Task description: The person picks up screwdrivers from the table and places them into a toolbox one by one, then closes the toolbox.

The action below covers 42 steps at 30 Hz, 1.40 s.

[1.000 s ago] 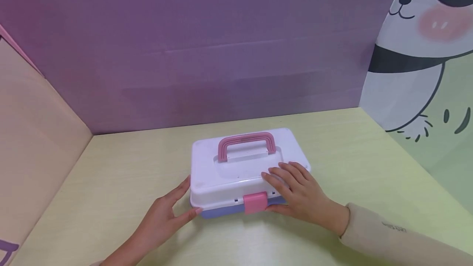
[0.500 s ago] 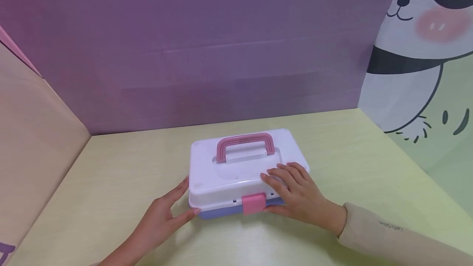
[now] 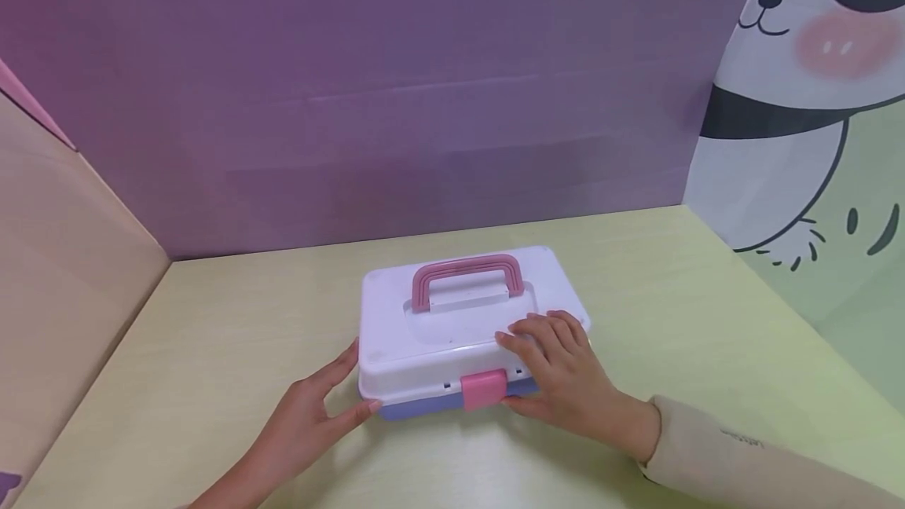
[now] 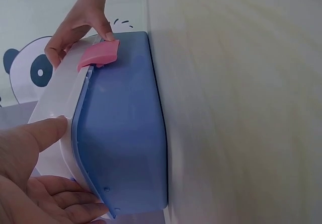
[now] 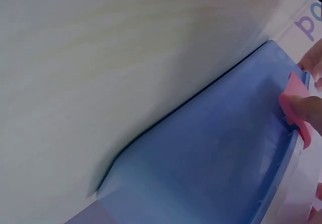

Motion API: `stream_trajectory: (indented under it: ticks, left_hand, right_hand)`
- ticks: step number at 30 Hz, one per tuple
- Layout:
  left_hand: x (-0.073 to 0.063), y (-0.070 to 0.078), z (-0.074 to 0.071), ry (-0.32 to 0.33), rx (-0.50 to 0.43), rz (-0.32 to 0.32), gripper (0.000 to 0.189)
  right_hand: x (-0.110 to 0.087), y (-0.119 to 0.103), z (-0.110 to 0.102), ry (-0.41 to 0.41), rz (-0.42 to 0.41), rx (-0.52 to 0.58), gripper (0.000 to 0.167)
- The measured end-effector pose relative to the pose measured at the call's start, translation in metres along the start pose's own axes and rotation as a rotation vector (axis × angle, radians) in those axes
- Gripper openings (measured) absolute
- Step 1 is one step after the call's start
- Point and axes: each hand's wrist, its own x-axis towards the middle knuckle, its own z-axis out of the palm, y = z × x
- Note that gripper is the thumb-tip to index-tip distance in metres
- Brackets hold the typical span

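A storage box with a white lid, a blue base and a pink carry handle rests upright on the table, its lid down. My left hand holds the front left corner, thumb on the front rim and fingers along the left side. Over the front right edge lies my right hand, fingertips on the lid. Its thumb touches the pink latch at the lower right edge. In both wrist views the latch stands out somewhat from the blue front. The box's inside is hidden.
The pale wooden table extends around the box. Behind it rises a purple wall panel. A cream panel stands at the left, and a green panel with a panda print at the right.
The head view has shifted slightly, so box and hands appear a little further left. My right wrist has turned slightly, its thumb staying at the latch. The lid stays down.
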Motion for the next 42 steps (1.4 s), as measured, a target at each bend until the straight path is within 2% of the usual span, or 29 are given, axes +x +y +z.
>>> stream_trajectory:
  ticks: [7,17,26,37,42]
  left_hand:
    - [0.0,-0.002,-0.001,0.003,0.021,-0.001,0.073]
    - [0.0,-0.003,0.001,0.012,-0.004,0.004,0.072]
    - [0.002,-0.004,0.001,0.015,0.003,0.035,0.071]
    - [0.001,-0.002,-0.001,0.006,0.037,0.04,0.07]
    - [0.0,-0.002,0.001,0.003,0.036,0.036,0.069]
  right_hand:
    - [0.002,-0.003,0.0,-0.009,0.024,0.011,0.082]
    - [0.001,-0.003,0.002,-0.02,0.032,0.009,0.082]
    - [0.005,-0.001,0.001,0.001,0.027,-0.023,0.084]
    - [0.008,-0.011,0.001,-0.014,0.069,-0.081,0.084]
    - [0.007,-0.012,0.003,0.003,0.058,-0.116,0.085]
